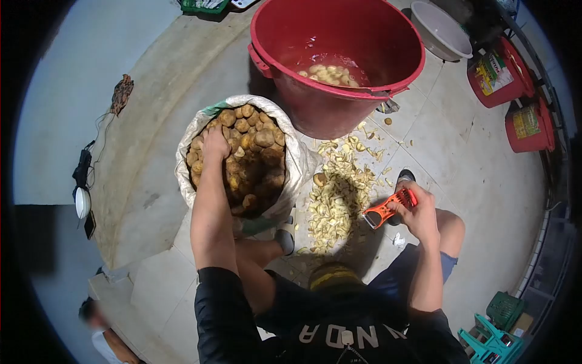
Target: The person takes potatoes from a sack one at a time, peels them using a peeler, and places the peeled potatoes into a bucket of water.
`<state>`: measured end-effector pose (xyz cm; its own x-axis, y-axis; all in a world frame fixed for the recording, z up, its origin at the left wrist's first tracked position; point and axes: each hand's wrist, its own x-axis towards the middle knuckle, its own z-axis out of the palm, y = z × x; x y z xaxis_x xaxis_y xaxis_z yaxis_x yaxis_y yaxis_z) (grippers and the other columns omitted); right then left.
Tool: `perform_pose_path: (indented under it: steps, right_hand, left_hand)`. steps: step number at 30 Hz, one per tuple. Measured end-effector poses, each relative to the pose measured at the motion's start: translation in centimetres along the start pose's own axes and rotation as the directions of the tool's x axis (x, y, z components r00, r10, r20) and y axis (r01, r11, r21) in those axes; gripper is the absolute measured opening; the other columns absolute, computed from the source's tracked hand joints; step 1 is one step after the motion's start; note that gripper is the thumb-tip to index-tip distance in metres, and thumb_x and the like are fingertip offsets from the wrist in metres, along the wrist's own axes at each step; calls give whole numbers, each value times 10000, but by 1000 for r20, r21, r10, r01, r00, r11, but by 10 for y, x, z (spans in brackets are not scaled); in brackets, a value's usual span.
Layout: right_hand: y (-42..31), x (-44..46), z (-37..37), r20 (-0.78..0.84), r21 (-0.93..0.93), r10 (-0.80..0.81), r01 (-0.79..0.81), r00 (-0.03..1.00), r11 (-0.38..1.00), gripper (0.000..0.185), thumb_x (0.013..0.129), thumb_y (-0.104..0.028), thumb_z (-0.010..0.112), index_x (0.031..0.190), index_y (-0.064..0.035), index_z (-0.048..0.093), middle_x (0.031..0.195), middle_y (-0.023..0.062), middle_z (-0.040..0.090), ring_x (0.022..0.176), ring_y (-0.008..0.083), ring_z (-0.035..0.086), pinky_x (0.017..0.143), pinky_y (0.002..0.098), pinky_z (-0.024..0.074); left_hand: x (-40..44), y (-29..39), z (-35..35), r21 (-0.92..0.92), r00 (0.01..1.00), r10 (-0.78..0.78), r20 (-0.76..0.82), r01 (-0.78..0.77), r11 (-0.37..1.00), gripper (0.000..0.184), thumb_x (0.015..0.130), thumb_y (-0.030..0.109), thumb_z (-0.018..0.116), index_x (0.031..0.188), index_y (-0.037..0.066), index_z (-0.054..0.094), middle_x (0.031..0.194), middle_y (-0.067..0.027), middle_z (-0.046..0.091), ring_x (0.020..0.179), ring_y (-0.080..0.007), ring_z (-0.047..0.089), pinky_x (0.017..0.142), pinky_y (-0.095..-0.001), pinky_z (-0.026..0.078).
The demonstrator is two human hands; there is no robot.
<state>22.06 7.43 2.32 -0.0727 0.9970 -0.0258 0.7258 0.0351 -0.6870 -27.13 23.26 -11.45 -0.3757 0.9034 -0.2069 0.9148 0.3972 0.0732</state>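
My left hand reaches into an open white woven sack, touching the brown unpeeled potatoes at its far left side. Its fingertips bend down among them and are partly hidden, so a grip on one does not show. In my right hand, closed around its handle, is an orange peeler with a metal blade end pointing left. It is held above the floor, right of a heap of pale peelings. One brown potato lies at the heap's left edge.
Beyond the sack stands a large red tub with peeled potatoes in water. A pale basin and red buckets are at the upper right. Teal stools sit lower right. Another person is at the lower left.
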Motion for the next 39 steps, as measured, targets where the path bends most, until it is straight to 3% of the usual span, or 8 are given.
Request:
perform_pose_path:
  steps: [7,11,17,21,26,30,35,39]
  right_hand:
    - [1,1,1,59,-3,69,-69,996,998,440,686,-136,825,1054,-23,613,851,168,649,791,335,634,717,387,500]
    - [2,-3,1,59,-16,53,-52,997,999,444,687,-139,825,1061,-24,614,853,171,645,791,339,629,715,389,499]
    - [3,-6,0,65,8,56,-57,996,998,450,686,-143,828,1065,-20,617,845,174,644,780,339,624,712,386,498]
    - [3,-9,-3,57,33,47,-49,997,998,449,687,-144,828,1064,-18,619,846,179,649,763,337,625,700,382,498]
    - [1,-12,-3,30,82,18,-20,999,996,433,698,-156,824,1057,-28,619,835,178,648,726,323,624,682,376,495]
    - [-6,-16,1,59,77,-23,18,998,997,445,698,-191,830,1055,-41,610,812,170,641,699,309,611,669,366,486]
    - [3,-20,17,-95,265,-71,94,993,960,442,702,-203,846,1005,-27,577,821,79,650,719,191,607,684,329,483]
    - [13,-18,29,46,802,-17,-27,999,596,419,683,-137,869,933,-45,546,798,-12,597,733,69,544,658,245,454]
  left_hand:
    - [36,-16,2,122,977,9,215,-36,992,676,725,5,642,1358,162,464,1389,-112,465,1322,-322,380,1081,-597,268]
    - [46,-39,32,-161,992,126,0,-125,979,700,727,10,651,1379,160,447,1379,-136,478,1300,-344,409,1095,-591,251]
    - [12,-16,-5,-289,995,-33,98,60,955,457,728,65,669,1113,216,475,1220,-147,580,1215,-357,489,1036,-540,304]
    - [16,-34,22,-443,969,176,-172,-236,865,478,728,4,650,1147,150,473,1074,-135,628,1056,-364,584,909,-410,449]
    - [-22,-21,-9,-982,997,46,-57,-64,176,343,850,-13,521,1185,59,489,1024,-90,612,921,-191,618,751,-304,518]
    - [-69,18,-31,-851,976,211,49,152,-503,372,910,97,467,1280,57,481,1177,-110,602,1009,-222,606,780,-354,526]
    - [-171,99,-40,-713,843,534,-67,334,-616,524,835,50,549,1341,-4,427,1249,-154,557,1107,-255,549,889,-348,472]
    - [-251,150,-5,-766,663,745,-74,440,-469,607,778,12,546,1346,-94,361,1249,-192,532,1069,-246,555,949,-344,448]
